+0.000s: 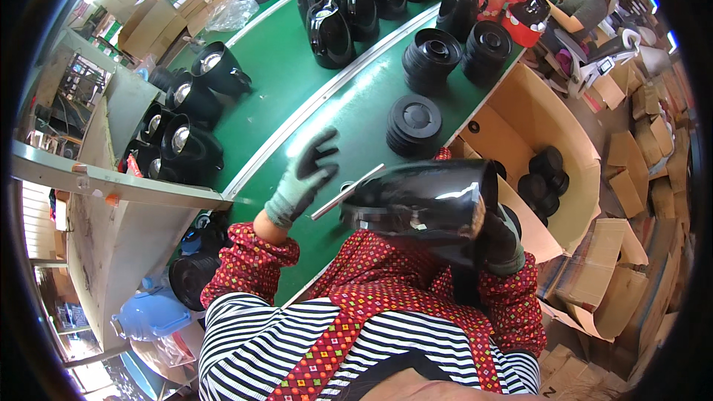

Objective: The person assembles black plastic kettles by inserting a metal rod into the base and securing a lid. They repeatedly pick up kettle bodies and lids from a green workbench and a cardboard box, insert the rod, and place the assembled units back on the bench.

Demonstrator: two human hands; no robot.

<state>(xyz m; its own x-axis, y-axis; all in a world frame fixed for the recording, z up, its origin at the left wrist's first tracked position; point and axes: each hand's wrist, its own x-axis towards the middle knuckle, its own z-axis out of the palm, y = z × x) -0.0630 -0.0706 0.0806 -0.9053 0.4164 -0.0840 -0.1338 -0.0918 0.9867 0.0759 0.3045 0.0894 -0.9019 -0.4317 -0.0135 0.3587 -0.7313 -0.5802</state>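
Note:
A glossy black thermos jug (420, 197) lies on its side in front of my chest. My right hand (503, 241), in a dark-palmed glove, grips the jug's right end; the jug covers part of its fingers. Left of the jug, my left hand (303, 177) is raised in a light glove with dark fingertips. Its fingers are apart and hold nothing. Between this hand and the jug is a thin metal rod (347, 191), slanting; whether it touches the jug I cannot tell. Just beyond stands a stack of round black lids (414, 125) on the green work surface (356, 119).
More black part stacks (431, 59) stand farther off. Upright black jugs (329, 33) line the far side of a metal rail (312, 104). Open-mouthed jug bodies (182, 141) are at left. A cardboard box (579, 156) with black round parts stands right; a person (583, 0) sits beyond.

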